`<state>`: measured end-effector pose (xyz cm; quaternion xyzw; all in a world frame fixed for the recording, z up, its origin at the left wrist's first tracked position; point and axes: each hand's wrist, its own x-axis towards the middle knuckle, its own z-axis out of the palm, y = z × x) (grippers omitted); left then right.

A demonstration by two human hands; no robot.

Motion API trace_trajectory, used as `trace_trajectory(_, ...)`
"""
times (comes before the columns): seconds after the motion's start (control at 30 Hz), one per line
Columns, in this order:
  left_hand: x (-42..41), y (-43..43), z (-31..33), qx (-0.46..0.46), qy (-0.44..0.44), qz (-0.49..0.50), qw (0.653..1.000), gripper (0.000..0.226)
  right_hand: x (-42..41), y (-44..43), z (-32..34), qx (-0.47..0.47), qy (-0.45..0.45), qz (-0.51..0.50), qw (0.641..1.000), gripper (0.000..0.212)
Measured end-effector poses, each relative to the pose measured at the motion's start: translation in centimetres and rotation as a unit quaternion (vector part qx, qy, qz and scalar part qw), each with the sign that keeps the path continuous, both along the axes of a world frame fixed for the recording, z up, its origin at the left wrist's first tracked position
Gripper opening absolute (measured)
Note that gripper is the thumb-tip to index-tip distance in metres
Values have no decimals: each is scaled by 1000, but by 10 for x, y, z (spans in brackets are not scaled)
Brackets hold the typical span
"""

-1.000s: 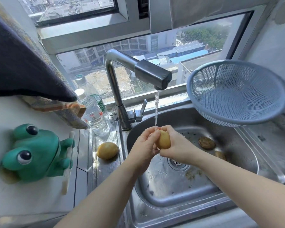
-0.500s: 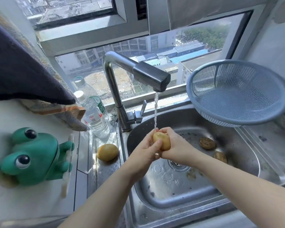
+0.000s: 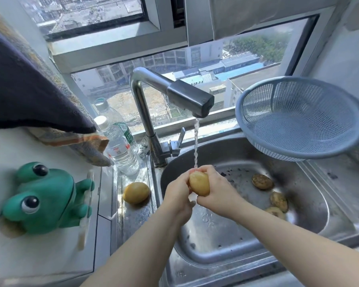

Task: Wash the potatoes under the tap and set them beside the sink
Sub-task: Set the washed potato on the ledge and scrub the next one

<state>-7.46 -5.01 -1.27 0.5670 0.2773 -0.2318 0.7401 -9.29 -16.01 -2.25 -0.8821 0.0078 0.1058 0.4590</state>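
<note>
Both hands are wrapped round one held potato (image 3: 199, 183), the left hand (image 3: 177, 195) pressing it from the left with its fingers curled over it and the right hand (image 3: 218, 193) cupping it from the right. It sits over the middle of the sink (image 3: 226, 235), with the thin stream of water (image 3: 196, 141) from the tap (image 3: 187, 96) landing on its upper end. The likeliest mishap, to my eye, is a slip: the skin is wet and smooth, and if it squirts out of the grip it would drop into the basin among the dirt specks and need rinsing again. Setting it down carries its own risk, since the steel strip of table (image 3: 137, 220) left of the basin is narrow and the washed potato (image 3: 136, 192) already lies there; a careless nudge could roll either one back over the rim. Reaching for the rest could also bump the blue colander (image 3: 298, 119), which is propped at a tilt over the sink's far right corner (how firmly it rests I cannot tell). By count there are five potatoes: one in the hands, one set on the left, and three unwashed ones, a dark one (image 3: 262, 181) and two close together (image 3: 279, 201) (image 3: 275, 212), on the basin's right side. There are also two water bottles (image 3: 120, 146), one colander, one tap and one green frog toy (image 3: 44, 199).
</note>
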Motion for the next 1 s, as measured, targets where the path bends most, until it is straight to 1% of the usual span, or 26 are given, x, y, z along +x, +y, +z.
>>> trace_trajectory(0.1,-6,4,-3,-11,-36,-59,998,23,3,-4,-1,43,32,-6,999,51)
trace_trajectory(0.17,-10,7,-5,23,-92,-126,988,31,6,-7,0,84,52,-13,995,46)
trace_trajectory(0.23,-12,10,-7,41,-136,-184,973,41,9,-11,3,155,82,-5,985,38)
trace_trajectory(0.3,-12,15,-8,26,-151,-220,963,60,10,-16,7,209,119,22,970,33)
trace_trajectory(0.37,-10,19,-7,-1,-142,-247,959,67,11,-21,9,242,162,39,956,38)
trace_trajectory(0.4,-8,21,-5,-15,-140,-260,955,67,11,-22,9,263,185,43,946,43)
trace_trajectory(0.47,-4,22,-3,-50,-136,-272,951,57,9,-23,8,315,220,62,921,48)
trace_trajectory(0.53,-2,18,3,-84,-140,-260,952,45,6,-22,8,350,223,81,906,41)
trace_trajectory(0.6,-2,12,5,-90,-154,-225,958,38,5,-21,11,351,200,77,912,32)
trace_trajectory(0.63,-2,8,4,-69,-165,-199,964,36,5,-19,12,342,187,71,918,30)
trace_trajectory(0.7,-2,-1,-3,5,-177,-141,974,34,5,-15,14,314,168,63,932,33)
trace_trajectory(0.73,-2,-5,-4,39,-166,-106,980,34,4,-12,13,296,159,63,940,37)
trace_trajectory(0.77,-2,-8,-6,53,-138,-71,986,36,3,-9,12,280,150,63,946,41)
trace_trajectory(0.8,-2,-9,-5,43,-103,-45,993,39,2,-7,11,272,147,60,949,45)
trace_trajectory(0.87,-1,-4,2,-39,-46,-46,997,42,0,-9,8,287,164,51,943,48)
trace_trajectory(0.93,1,6,8,-129,-14,-100,986,39,-2,-14,8,331,195,44,922,48)
trace_trajectory(0.97,2,11,9,-146,-13,-132,980,37,-2,-16,6,358,206,41,910,51)
trace_trajectory(1.0,3,15,9,-150,-20,-162,975,35,-1,-18,4,388,213,38,896,61)
